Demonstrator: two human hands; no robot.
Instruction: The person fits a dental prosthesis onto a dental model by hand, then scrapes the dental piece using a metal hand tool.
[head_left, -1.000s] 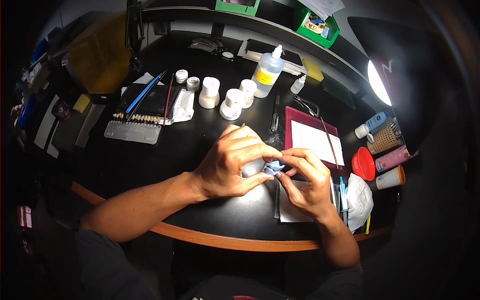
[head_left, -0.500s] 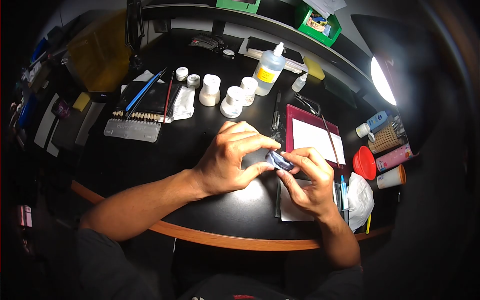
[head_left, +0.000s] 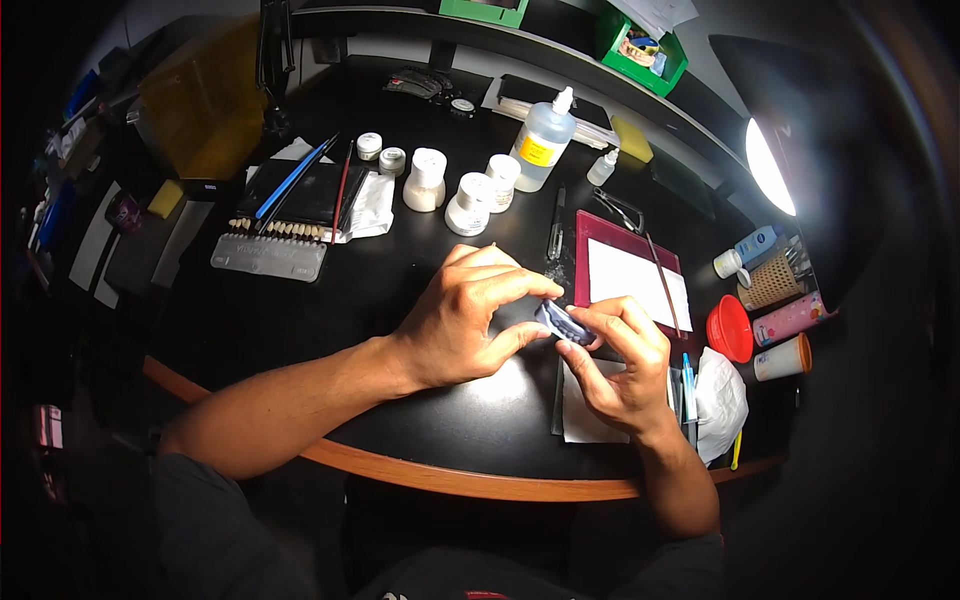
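A small dark blue-grey and white dental model (head_left: 565, 324) is held above the desk between my two hands. My left hand (head_left: 467, 312) has its thumb and index fingertip at the model's left end, with a wide gap behind the fingertips. From the right, the thumb and fingers of my right hand (head_left: 625, 355) pinch the other end. Tooth-like bumps show along the model's lower edge; my fingers hide part of it. Beneath my right hand lies a white paper pad (head_left: 590, 415). Just beyond the model is a maroon tray (head_left: 583, 262) with a white sheet.
White powder jars (head_left: 468, 204) and a large clear bottle (head_left: 543, 140) stand behind my hands. To the left lie a tooth shade guide (head_left: 266, 258) and brushes (head_left: 292, 180). On the right are a red bowl (head_left: 729, 328), a crumpled white tissue (head_left: 720, 400) and a bright lamp (head_left: 768, 168).
The dental model has turned slightly between my fingers, so more of its toothed side faces me. My hands stay nearly in place; the whole view has shifted a little.
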